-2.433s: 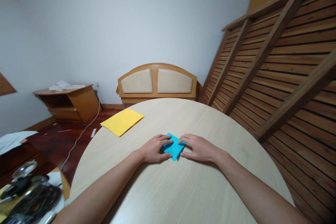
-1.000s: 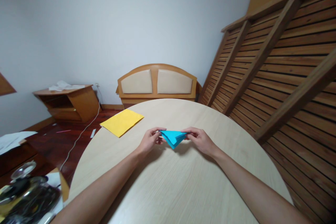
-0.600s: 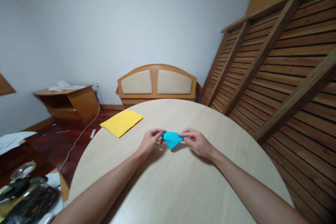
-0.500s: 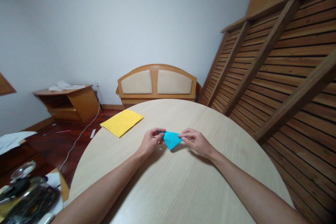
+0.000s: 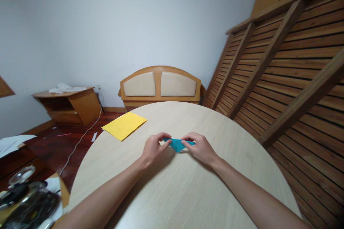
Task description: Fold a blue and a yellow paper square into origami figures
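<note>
Where it hung lifted, blue paper (image 5: 177, 144) now tabletop-flat.

Folded paper (image 5: 177, 144) on table (image 5: 188, 193) between both hands; flat sheet (image 5: 124, 125) far left

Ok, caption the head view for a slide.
Both hands, left hand and right hand, press folded blue paper on a round table, yellow sheet nearby.

No writing, label, brand, number or sign can be read anywhere. The blue folded paper (image 5: 177, 144) and the yellow sheet (image 5: 124, 125) on the round table (image 5: 188, 193) are plain. The white papers (image 5: 64, 87) on the side cabinet, left of the table, are too small to read.
</note>
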`<state>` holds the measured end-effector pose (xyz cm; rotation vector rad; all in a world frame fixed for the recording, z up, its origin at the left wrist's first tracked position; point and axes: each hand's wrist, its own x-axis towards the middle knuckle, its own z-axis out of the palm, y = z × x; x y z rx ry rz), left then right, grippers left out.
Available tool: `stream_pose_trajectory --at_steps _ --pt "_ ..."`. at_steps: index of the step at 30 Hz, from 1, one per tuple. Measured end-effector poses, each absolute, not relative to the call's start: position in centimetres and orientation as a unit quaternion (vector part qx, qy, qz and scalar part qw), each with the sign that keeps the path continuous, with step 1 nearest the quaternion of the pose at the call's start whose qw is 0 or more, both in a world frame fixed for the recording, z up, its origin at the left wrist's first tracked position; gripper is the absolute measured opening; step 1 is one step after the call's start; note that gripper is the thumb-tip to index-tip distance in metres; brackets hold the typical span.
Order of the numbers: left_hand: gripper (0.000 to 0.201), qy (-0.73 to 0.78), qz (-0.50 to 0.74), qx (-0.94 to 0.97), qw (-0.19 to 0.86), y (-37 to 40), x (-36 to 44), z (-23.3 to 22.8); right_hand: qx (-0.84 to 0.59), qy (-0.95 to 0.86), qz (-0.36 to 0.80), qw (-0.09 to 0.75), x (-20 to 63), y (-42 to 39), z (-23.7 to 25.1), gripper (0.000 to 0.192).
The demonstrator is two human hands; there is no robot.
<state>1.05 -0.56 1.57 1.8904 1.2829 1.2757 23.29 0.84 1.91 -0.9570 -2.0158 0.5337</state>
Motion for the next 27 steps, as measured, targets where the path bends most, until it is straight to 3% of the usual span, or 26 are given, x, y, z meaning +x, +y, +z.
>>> stream_pose_trajectory --at_steps 6,12,19,24,27 --pt "0.017 0.411 0.418 0.797 0.142 -1.8 1.7 2.4 -0.313 -0.864 0.081 0.387 22.6 -0.1 2.2 0.015" --pt "0.021 0.412 0.400 0.808 0.130 -1.7 1.8 2.2 -0.295 -0.860 0.107 0.402 22.9 0.2 2.4 0.013" --pt "0.022 0.459 0.441 0.725 0.262 -1.4 1.8 2.5 -0.342 -0.777 0.221 0.480 23.8 1.1 2.5 0.017" --pt "0.029 0.461 0.470 0.651 0.379 -1.3 2.5 2.4 -0.360 -0.694 0.351 0.515 23.0 1.3 1.7 0.044" --pt "0.033 0.452 0.495 0.618 0.412 -1.4 2.8 2.6 -0.343 -0.698 0.397 0.487 22.2 1.0 1.4 0.036"
